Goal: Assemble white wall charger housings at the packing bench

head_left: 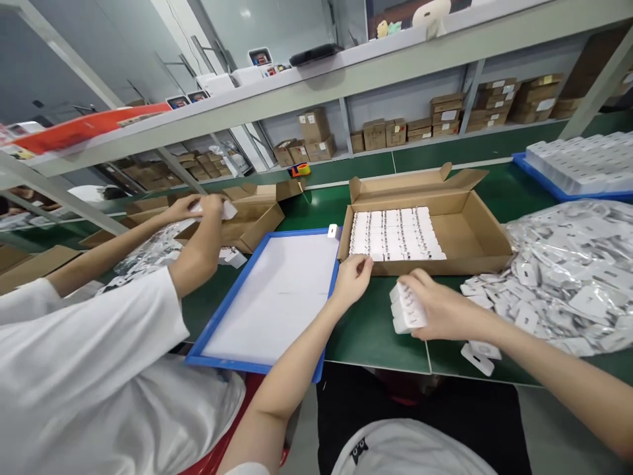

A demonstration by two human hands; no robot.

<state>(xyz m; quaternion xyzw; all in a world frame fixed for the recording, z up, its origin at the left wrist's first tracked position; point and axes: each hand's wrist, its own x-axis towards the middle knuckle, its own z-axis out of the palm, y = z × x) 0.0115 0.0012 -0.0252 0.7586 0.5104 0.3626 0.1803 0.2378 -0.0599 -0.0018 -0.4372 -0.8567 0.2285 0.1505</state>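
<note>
My right hand (435, 305) is wrapped round a short stack of white plastic pieces (408, 310), held over the green table in front of the carton. Small dark marks show along the stack's upper side. My left hand (353, 281) has its fingers curled in, thumb near the fingertips, by the front left corner of the open cardboard box (475, 237). Whatever those fingers pinch, if anything, is hidden. Rows of similar white pieces (395, 234) fill the left part of that box. One small white piece (333, 231) stands on the far right corner of the blue-rimmed tray (225, 307).
To the right, a clear plastic bag (583, 231) spills loose white cards (534, 310) onto the table. Behind it sits a blue tray of white parts (583, 168). A co-worker's hands (212, 206) handle a white item at the left, beside another open carton (257, 221).
</note>
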